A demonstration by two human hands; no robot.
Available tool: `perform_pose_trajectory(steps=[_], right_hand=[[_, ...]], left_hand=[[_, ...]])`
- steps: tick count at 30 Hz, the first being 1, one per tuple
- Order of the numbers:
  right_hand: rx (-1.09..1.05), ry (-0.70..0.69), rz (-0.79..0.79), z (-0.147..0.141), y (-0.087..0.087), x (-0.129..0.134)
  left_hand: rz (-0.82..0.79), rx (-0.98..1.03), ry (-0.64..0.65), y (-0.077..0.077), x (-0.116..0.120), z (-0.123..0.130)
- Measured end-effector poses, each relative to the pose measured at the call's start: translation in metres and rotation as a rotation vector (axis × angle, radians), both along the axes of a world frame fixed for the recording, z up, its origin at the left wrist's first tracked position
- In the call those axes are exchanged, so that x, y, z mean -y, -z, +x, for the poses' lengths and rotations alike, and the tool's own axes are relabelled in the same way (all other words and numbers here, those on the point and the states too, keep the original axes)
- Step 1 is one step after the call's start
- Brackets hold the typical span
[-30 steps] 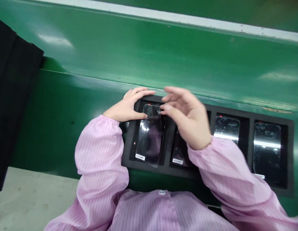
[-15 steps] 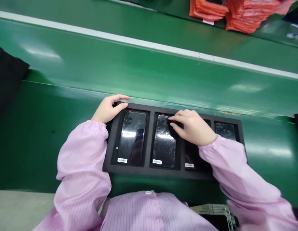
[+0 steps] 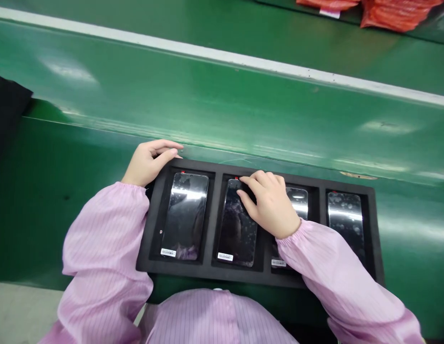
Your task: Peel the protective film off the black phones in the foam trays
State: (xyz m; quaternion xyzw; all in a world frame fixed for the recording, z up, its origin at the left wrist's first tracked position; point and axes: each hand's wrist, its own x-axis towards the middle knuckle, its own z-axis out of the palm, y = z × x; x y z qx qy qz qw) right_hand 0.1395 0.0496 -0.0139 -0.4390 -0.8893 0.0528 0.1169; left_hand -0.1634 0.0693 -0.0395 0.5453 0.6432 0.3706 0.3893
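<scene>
Behind right hand, partly hidden screen

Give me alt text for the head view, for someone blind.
A person's right hand is over the upper right of the second screen from left in a black tray of four; the left hand is at the tray's upper left corner.

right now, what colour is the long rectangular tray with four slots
The tray is charcoal black, best seen in the head view.
</scene>
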Motion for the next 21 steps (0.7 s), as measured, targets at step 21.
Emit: perform_pose_trajectory(steps=[21], right_hand=[[-0.304,-0.143,-0.182,0.014,-0.009,-0.015]], left_hand=[[0.033,0.019,0.015,-0.001,0.001,0.001]])
